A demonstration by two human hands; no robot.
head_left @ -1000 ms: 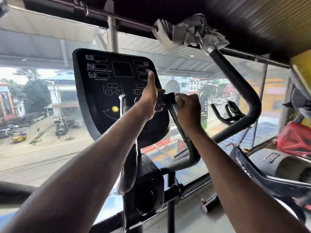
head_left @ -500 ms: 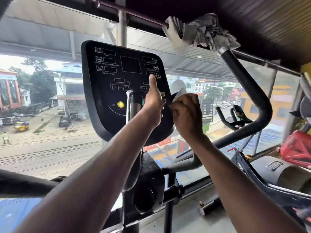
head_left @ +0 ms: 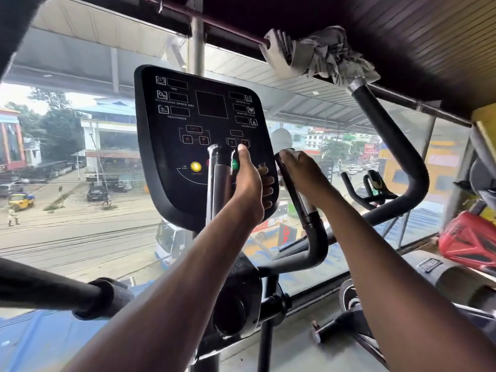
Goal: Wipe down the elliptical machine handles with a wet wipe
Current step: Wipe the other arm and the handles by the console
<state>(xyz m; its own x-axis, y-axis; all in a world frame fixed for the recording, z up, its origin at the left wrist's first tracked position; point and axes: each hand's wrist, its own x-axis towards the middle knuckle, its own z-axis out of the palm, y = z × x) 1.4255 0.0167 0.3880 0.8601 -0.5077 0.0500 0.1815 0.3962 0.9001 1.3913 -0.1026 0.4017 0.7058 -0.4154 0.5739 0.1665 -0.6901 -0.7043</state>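
Observation:
The elliptical's black console [head_left: 188,108] faces me, with two short inner handles in front of it. My right hand [head_left: 306,178] grips the top of the right inner handle [head_left: 298,202], and a bit of white wet wipe [head_left: 292,151] shows at the fingertips. My left hand [head_left: 249,183] hovers between the two handles, thumb up and fingers loosely curled; nothing shows in it. The left inner handle [head_left: 216,173] stands just left of that hand. A long black swing handle [head_left: 397,157] rises on the right.
A crumpled grey cloth [head_left: 322,55] hangs at the top of the right swing handle under the low ceiling. The left swing arm [head_left: 53,291] crosses the lower left. Another exercise bike [head_left: 375,189] and a red object [head_left: 469,237] stand at right. A glass wall is ahead.
My left hand has let go of the right inner handle's top and moved slightly left. My right hand has slid up to the handle's top with the wipe.

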